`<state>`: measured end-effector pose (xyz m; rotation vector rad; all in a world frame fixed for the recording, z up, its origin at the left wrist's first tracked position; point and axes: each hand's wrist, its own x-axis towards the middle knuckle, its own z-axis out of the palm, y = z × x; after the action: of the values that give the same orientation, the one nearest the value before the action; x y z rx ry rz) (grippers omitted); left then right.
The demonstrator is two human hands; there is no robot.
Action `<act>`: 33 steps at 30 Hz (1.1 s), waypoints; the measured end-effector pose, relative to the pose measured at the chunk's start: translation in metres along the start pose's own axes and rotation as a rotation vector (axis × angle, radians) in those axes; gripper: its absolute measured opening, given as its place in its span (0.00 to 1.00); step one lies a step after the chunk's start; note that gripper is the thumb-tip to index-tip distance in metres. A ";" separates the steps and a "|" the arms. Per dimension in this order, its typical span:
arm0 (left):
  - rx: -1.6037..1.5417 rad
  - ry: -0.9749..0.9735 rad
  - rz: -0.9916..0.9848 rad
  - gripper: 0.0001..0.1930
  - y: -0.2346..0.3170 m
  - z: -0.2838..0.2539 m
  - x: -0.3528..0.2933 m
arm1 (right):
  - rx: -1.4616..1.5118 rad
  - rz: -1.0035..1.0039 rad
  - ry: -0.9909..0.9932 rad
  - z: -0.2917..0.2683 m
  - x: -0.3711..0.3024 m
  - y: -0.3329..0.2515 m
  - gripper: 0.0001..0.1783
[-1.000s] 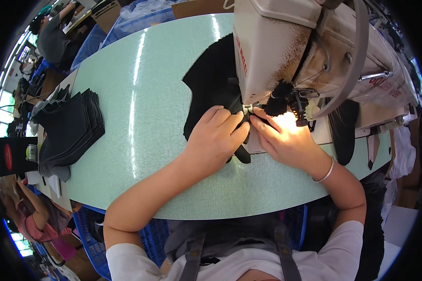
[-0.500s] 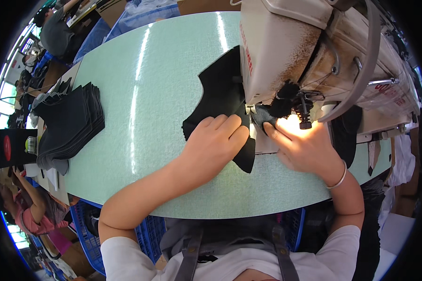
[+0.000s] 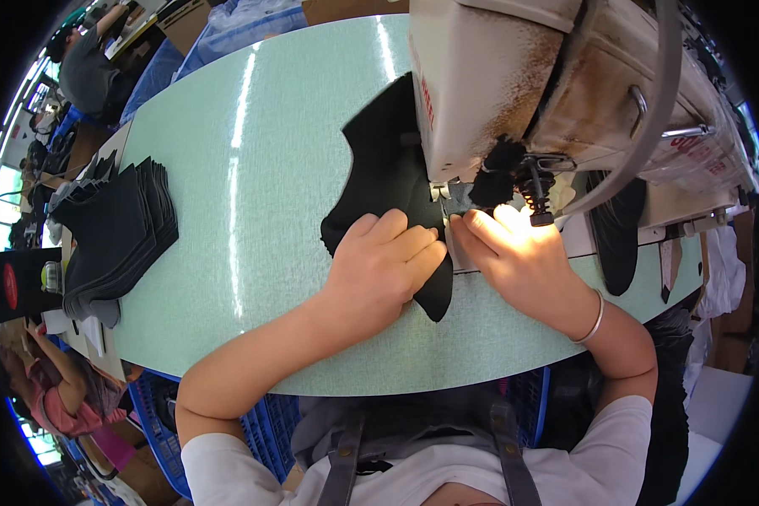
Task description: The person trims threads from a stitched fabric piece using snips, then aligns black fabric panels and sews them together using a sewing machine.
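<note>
A black fabric piece with curved edges lies on the table, its right edge under the presser foot of a sewing machine. My left hand presses on its lower part with curled fingers, closed on the material. Close beside it, my right hand has its fingers drawn together in a pinch at the fabric's right edge, just below the presser foot. The machine's lamp lights these fingers brightly. What lies between the right fingertips is mostly hidden.
A stack of dark cut pieces lies at the table's left. More black material hangs right of the machine. Blue crates stand under the near edge. Other people work at the far left.
My right fingers have moved in toward the left hand and closed together at the fabric edge. The fabric's lower tip has shifted slightly. The whole view has moved a little.
</note>
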<state>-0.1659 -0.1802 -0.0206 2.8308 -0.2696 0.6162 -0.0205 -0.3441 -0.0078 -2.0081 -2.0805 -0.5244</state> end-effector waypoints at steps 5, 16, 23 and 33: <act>-0.133 0.087 -0.089 0.26 0.002 0.006 -0.003 | -0.118 -0.011 0.025 0.010 -0.003 -0.002 0.15; -0.127 0.097 -0.181 0.26 0.000 0.009 -0.001 | -0.171 -0.055 0.001 0.007 0.007 -0.003 0.18; -0.193 0.074 -0.208 0.23 -0.013 0.006 0.002 | -0.114 -0.074 -0.017 0.007 0.004 -0.011 0.20; -0.211 0.021 -0.202 0.28 -0.018 0.003 0.000 | 0.000 -0.054 0.079 0.011 0.002 -0.009 0.20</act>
<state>-0.1609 -0.1638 -0.0266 2.6045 -0.0411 0.5395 -0.0284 -0.3385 -0.0182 -1.9035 -2.0932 -0.6037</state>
